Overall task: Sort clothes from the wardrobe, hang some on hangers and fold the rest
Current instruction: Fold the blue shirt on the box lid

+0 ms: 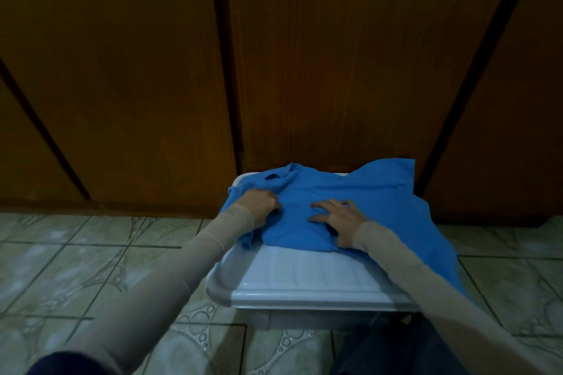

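A blue shirt (359, 192) lies partly folded across the white lid of a plastic box (304, 280), with one side hanging off the right edge. My left hand (259, 201) grips a fold of the shirt at its left side, fingers curled into the cloth. My right hand (335, 216) lies flat on the middle of the shirt with its fingers spread, pressing it down. Both arms wear beige sleeves.
Closed brown wooden wardrobe doors (335, 70) rise right behind the box. Patterned green floor tiles (91, 268) surround it. A dark garment or leg (396, 350) shows at the bottom right, below the box.
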A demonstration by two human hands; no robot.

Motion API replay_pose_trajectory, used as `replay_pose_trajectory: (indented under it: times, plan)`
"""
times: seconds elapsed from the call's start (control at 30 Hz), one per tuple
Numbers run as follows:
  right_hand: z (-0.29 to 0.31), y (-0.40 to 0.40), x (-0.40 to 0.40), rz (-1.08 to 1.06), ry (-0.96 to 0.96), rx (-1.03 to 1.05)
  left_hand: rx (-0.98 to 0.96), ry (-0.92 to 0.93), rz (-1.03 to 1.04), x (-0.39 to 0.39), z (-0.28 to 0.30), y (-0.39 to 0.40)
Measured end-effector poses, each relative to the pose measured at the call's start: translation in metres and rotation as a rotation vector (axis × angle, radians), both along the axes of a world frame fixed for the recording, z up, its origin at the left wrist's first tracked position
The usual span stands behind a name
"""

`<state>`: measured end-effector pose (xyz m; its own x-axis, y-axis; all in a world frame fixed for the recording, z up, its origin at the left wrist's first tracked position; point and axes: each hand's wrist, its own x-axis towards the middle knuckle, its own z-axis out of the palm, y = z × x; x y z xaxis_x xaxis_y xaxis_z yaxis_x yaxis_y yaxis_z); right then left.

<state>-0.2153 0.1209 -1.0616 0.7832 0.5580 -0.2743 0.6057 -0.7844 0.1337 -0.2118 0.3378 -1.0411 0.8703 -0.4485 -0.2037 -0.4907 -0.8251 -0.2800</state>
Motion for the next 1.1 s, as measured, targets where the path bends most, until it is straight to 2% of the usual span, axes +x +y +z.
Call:
replay_pose_trajectory:
  times: [0.07, 0.17, 0.27, 0.37, 0.5, 0.53, 0.6, 0.67, 0.73, 0.77, 0.87, 0.93, 1.0, 1.03, 1.1]
  plan:
    - [-0.004, -0.004, -0.001, 0.044, -0.044, -0.006, 0.006, 0.12, 0.02, -0.007, -0.007, -0.002]
    - [-0.009, -0.012, -0.005, 0.08, -0.081, 0.111, 0.081, 0.253, 0.07, -0.012, -0.011, 0.003]
    - [-0.014, -0.015, -0.01, 0.188, -0.122, 0.303, 0.004, 0.186, 0.041, -0.016, -0.009, 0.007]
    - [-0.013, -0.011, -0.018, 0.106, -0.087, 0.439, -0.196, 0.128, 0.028, -0.017, -0.017, 0.018]
    - [-0.006, -0.007, -0.021, -0.29, -0.009, 0.857, -0.709, 0.225, 0.12, -0.018, -0.018, 0.03]
    - [-0.004, -0.005, -0.02, -0.383, 0.017, 0.928, -0.764, 0.25, 0.147, -0.018, -0.015, 0.03]
    - [-0.005, -0.001, -0.015, -0.569, 0.12, 1.022, -0.753, 0.304, 0.171, -0.019, -0.011, 0.031]
    - [-0.004, 0.003, -0.01, -0.698, 0.174, 1.1, -0.561, 0.283, 0.137, -0.019, -0.012, 0.028]
    - [-0.003, 0.005, -0.008, -0.715, 0.169, 1.132, -0.343, 0.219, 0.106, -0.024, -0.016, 0.02]
    - [-0.002, 0.004, -0.009, -0.693, 0.138, 1.107, -0.313, 0.174, 0.102, -0.025, -0.018, 0.016]
    - [0.002, 0.001, -0.008, -0.635, 0.112, 1.025, -0.563, 0.086, 0.108, -0.026, -0.021, 0.015]
    - [0.005, -0.001, -0.008, -0.63, 0.169, 1.047, -0.851, 0.205, 0.216, -0.028, -0.017, 0.016]
    - [0.011, -0.003, -0.008, -0.664, 0.32, 1.178, -1.205, 0.499, 0.407, -0.034, -0.005, 0.017]
    - [0.014, -0.007, -0.01, -0.672, 0.469, 1.246, -1.307, 0.678, 0.499, -0.036, 0.004, 0.02]
    - [0.018, -0.018, -0.016, -0.568, 0.816, 1.236, -1.328, 0.996, 0.546, -0.036, 0.019, 0.034]
